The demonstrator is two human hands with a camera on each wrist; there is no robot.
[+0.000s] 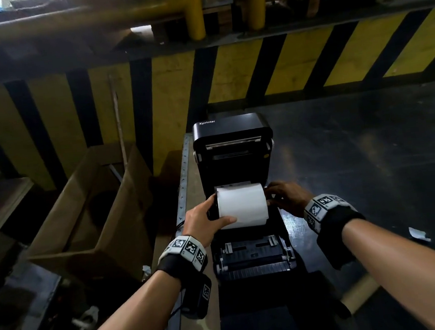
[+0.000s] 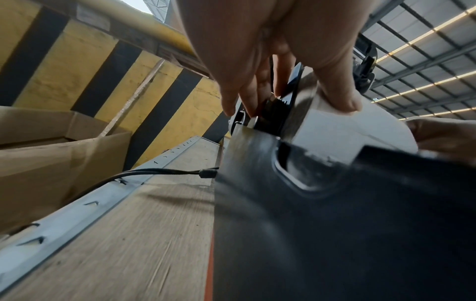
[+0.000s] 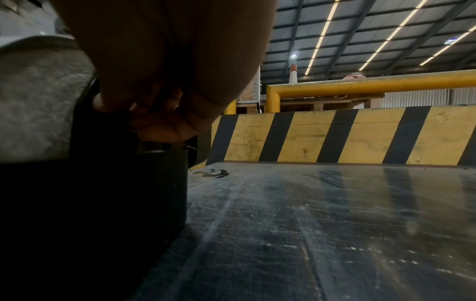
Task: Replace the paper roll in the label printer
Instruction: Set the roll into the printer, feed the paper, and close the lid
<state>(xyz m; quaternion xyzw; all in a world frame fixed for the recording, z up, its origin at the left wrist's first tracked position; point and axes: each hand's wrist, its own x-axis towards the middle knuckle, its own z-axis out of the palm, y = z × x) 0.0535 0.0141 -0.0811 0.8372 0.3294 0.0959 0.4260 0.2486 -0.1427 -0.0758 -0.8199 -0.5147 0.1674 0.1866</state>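
the white paper roll (image 1: 241,206) sits in the bay of the open label printer (image 1: 233,147), lying crosswise between the two hands. the left hand (image 1: 203,220) holds its left end, thumb laid across the front of the roll and fingers curled around the end by the side guide. the right hand (image 1: 286,196) is at the right end, fingers bent against the printer's edge; whether it grips the roll or only the guide, i cannot tell.

the left wrist view shows the thumb (image 2: 340,95) pressing on the white paper and the fingertips (image 2: 247,101) tucked at a black hub beside it, and a black cable (image 2: 154,173) plugged into the printer's side. the right wrist view is dark, with the fingers (image 3: 159,126) bunched on top of a black part next to the grey roll end.

the printer lid stands upright behind the roll. an open cardboard box (image 1: 87,204) stands left of the bench, a yellow and black striped barrier (image 1: 307,60) behind, and a paper scrap (image 1: 418,234) lies on the dark tabletop (image 1: 369,150) to the right.
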